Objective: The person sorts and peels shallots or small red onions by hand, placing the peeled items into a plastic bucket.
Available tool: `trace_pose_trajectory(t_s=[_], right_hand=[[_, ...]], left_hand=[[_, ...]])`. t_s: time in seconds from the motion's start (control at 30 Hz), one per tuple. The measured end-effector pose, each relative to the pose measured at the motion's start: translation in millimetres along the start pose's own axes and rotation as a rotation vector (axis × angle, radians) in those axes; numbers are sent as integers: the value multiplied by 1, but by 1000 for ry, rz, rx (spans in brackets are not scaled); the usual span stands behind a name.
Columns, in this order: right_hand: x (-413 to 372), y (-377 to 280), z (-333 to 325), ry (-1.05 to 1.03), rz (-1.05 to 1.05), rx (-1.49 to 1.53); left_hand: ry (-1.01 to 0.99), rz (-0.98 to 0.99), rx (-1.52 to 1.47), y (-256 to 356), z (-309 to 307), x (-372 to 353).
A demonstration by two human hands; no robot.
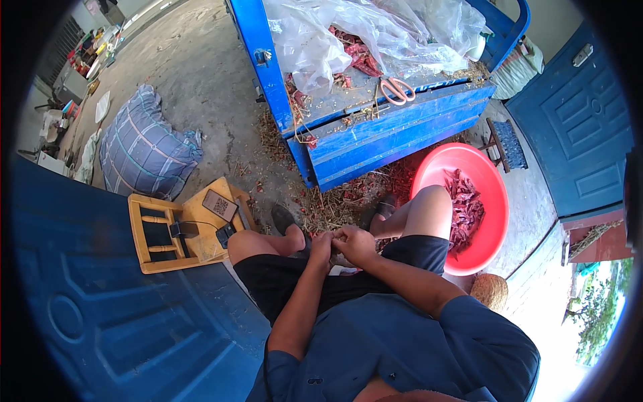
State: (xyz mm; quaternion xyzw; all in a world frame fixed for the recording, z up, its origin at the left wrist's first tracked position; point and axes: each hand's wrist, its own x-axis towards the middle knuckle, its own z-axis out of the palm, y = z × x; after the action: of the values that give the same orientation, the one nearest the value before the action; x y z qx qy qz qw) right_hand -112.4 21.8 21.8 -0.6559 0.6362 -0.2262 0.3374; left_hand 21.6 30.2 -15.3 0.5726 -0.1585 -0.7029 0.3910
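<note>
My left hand (321, 248) and my right hand (355, 245) meet in front of my lap, between my knees. The fingers of both are curled in and close together. Whatever lies between them, if anything, is hidden or too small to name. To the right of my knee stands a red basin (494, 231) with dried red chilies (463, 208) in it. Orange-handled scissors (398, 91) lie on the edge of the blue truck bed (402, 137) ahead, near clear plastic sheeting (315, 57) with more red chilies under it.
A wooden chair (155, 262) at the left holds a phone (220, 205) and small dark devices. Behind it sits a plaid sack (149, 147). Stems and scraps litter the floor below the truck bed. A small stool (509, 144) stands beyond the basin, near a blue door (583, 114).
</note>
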Motion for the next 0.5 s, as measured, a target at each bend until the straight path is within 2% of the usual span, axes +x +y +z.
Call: trace_pose_trajectory(t_s=[0.07, 0.13, 0.37, 0.5], right_hand=[[1, 2, 1, 10, -26, 0], [2, 3, 3, -75, 155, 88], [9, 25, 7, -130, 181, 104], [15, 38, 14, -158, 269, 141]], left_hand=[[-30, 3, -2, -10, -5, 10], [-57, 9, -2, -20, -9, 18], [-75, -110, 37, -30, -9, 26], [-32, -174, 56, -23, -3, 20]])
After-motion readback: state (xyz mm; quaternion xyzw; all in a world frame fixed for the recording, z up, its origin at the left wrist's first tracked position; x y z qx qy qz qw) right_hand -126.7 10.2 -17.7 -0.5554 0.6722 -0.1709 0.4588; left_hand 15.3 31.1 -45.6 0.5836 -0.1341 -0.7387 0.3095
